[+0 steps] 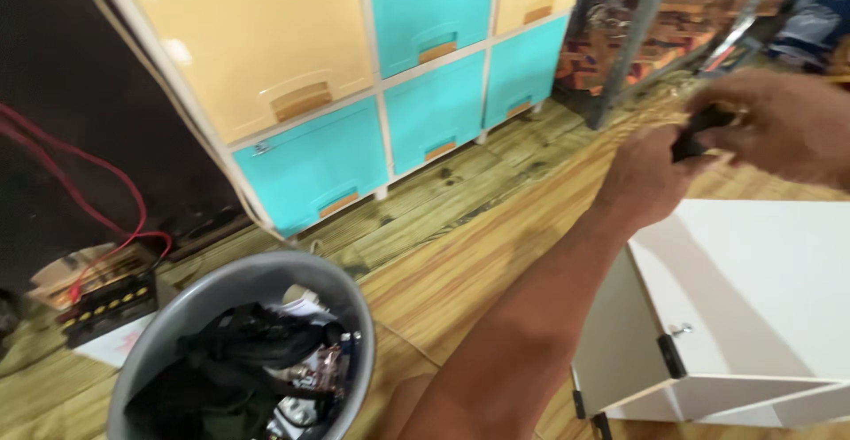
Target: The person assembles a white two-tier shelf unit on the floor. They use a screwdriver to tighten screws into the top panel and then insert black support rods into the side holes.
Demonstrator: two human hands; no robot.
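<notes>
A small dark object [695, 135] is gripped jointly by left hand [651, 179] and right hand [779, 126] at 2 o'clock, above smooth white cabinet [753, 289]; round grey bin [177, 316] noted at 7 o'clock.

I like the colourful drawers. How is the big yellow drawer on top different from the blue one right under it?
The yellow drawer is cream-yellow, while the blue drawer below is turquoise. The yellow drawer looks taller; the blue drawer is shallower. The blue drawer sits lowest, just above the wooden floor; the yellow drawer sits higher. Both are glossy, shut, and have a tan recessed handle near the bottom edge.
</notes>
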